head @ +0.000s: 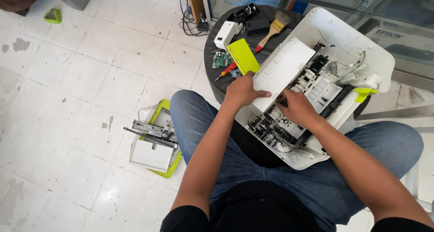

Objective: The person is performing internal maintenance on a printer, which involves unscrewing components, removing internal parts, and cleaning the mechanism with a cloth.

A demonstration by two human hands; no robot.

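Observation:
An opened white printer (357, 46) rests tilted on my lap and a round black stool (212, 69). Its inner mechanism of black and white plastic parts (316, 85) is exposed. My left hand (242, 91) presses on the near end of a flat white panel (282, 69) lying across the printer, thumb on its surface. My right hand (296, 107) reaches into the mechanism beside that panel, fingers curled among the black parts; what they grip is hidden.
On the stool lie a yellow-green cover (242, 55), a green circuit board (221, 60), a red-handled screwdriver (226, 70), a paintbrush (273, 29), a white block (227, 34) and black parts (251, 19). A removed tray assembly (153, 144) lies on the tiled floor at left.

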